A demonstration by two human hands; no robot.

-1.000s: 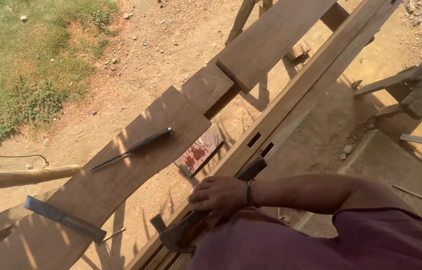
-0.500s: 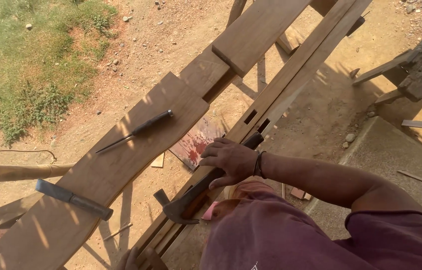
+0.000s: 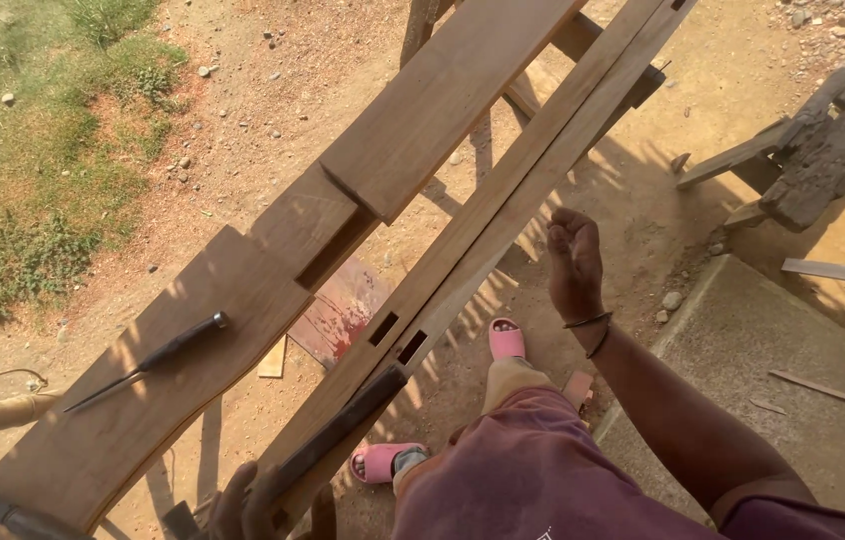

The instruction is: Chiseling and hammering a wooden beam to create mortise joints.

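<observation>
Over at the far left, at about nine o'clock in the view, a chisel (image 3: 148, 360) with a dark handle lies loose on the wide plank (image 3: 193, 360), untouched. Moving right, toward six o'clock, the left hand (image 3: 233, 505) shows only partly at the bottom edge; it seems wrapped around the lower end of a dark hammer handle (image 3: 338, 435) that rests along the long rail (image 3: 503, 215), though how tightly it grips I cannot tell. Two rectangular mortise slots (image 3: 398, 338) are cut into that rail just above the handle's tip. Below them, a pink sandal (image 3: 506, 340) stands on the sandy ground.

Further right, at roughly two o'clock from the slots, the right hand (image 3: 573, 260) is curled into a closed fist beside the rail, holding nothing that I can see and not touching the wood.

Judging from this, steadying the rail well calls for the free hand to press flat on the timber clear of the slots, so the rail does not shift on its supports.

Compared with half a second ago, the right hand has let go of the tool and risen away from it, and the view has tilted to show the feet.
</observation>
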